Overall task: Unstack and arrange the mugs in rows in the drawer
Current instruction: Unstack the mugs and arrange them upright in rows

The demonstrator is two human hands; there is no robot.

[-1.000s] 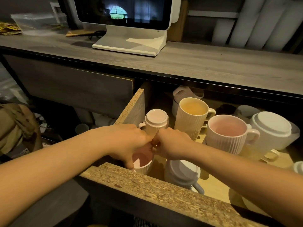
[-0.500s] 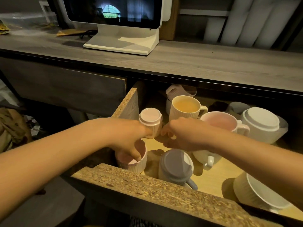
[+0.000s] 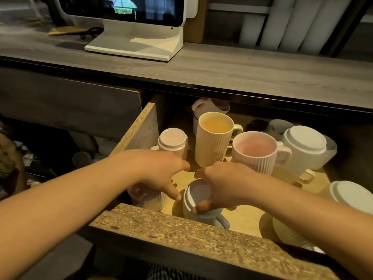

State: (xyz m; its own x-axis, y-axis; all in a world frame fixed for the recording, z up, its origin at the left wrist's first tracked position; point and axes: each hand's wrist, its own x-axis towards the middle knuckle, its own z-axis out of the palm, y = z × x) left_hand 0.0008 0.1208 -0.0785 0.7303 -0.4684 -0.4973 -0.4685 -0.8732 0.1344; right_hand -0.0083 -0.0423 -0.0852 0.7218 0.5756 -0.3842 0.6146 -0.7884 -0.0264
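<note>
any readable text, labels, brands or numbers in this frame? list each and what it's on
None readable.
Monitor on the counter: the screen shows only a dim reflection, no legible words or logo.
Mugs in the drawer, such as the yellow mug and the pink mug: plain ribbed sides, no print visible.
Upturned white mug: bare base, no mark to read.

Occlusions in the open drawer [image 3: 182, 229]

Left hand [image 3: 159, 170] covers most of pink mug [image 3: 150, 199]; right hand [image 3: 224, 183] hides far side of grey upside-down mug [image 3: 194, 201]. Back-row mugs [image 3: 210, 107] shadowed under counter [image 3: 252, 73]; bottom-right mug [image 3: 286, 233] partly behind forearm.
</note>
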